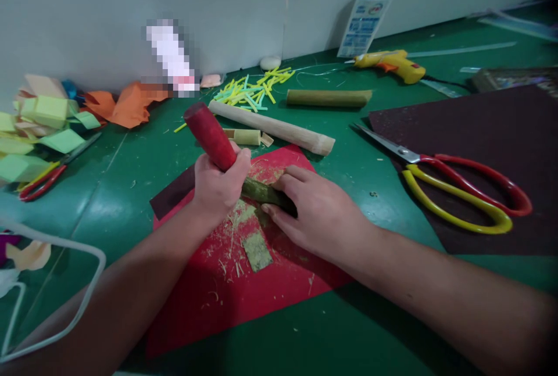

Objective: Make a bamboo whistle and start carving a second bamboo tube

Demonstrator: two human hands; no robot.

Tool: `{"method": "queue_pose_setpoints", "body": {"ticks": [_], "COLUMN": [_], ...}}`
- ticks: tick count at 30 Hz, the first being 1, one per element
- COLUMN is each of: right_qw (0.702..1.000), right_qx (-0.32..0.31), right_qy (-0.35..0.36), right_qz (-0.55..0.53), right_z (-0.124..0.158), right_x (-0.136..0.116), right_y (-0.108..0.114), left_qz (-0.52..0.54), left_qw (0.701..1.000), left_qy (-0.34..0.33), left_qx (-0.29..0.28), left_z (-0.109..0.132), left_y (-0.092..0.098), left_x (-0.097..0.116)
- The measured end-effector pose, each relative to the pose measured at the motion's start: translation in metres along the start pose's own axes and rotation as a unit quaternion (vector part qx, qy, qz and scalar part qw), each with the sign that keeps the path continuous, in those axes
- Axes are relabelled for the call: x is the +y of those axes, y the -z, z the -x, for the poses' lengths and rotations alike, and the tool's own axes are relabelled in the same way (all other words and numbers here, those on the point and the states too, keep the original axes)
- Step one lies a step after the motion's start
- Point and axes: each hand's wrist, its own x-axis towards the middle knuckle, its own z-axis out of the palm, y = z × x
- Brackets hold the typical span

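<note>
My left hand (219, 187) is closed round a thick red cylinder (212, 135), which tilts up and away to the left. Its lower end is hidden in my fist. My right hand (316, 204) grips a dark green piece of bamboo (264, 191), thumb on the near side and fingers over the far side. The bamboo's left end meets my left fist. Both hands are over a red sheet (196, 306) strewn with pale shavings. A flat greenish piece (257, 252) lies on the sheet below the bamboo.
Behind the hands lie a pale bamboo stick (274, 126), a bamboo tube (329, 98) and yellow-green strips (248, 90). Large scissors (462, 190) rest on dark sheets (492, 126) at right. A yellow glue gun (390, 65) lies farther back. Coloured paper (43, 114) and smaller scissors (43, 181) are at left.
</note>
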Motion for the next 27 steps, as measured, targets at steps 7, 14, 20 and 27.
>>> {"method": "queue_pose_setpoints", "body": {"ticks": [7, 14, 20, 27], "right_qw": [1.000, 0.999, 1.000, 1.000], "right_qx": [-0.008, -0.007, -0.006, -0.001], "right_qy": [0.000, -0.004, -0.005, -0.012], "right_qz": [-0.012, -0.032, -0.022, -0.016], "right_z": [-0.0005, -0.0004, -0.0011, -0.0006], "right_x": [-0.0008, 0.0010, 0.0004, 0.0017], "right_y": [-0.0014, -0.0003, -0.0003, -0.0014], "left_qz": [0.006, 0.027, 0.024, 0.009], "left_qw": [1.000, 1.000, 1.000, 0.999], "left_qy": [-0.008, -0.008, -0.019, -0.028], "left_qx": [-0.002, 0.006, 0.002, -0.021], "left_z": [0.0004, 0.0024, -0.0017, -0.0047], "left_y": [-0.0006, 0.0032, 0.0014, -0.0014], "left_x": [-0.0013, -0.0067, -0.0043, -0.0027]}}
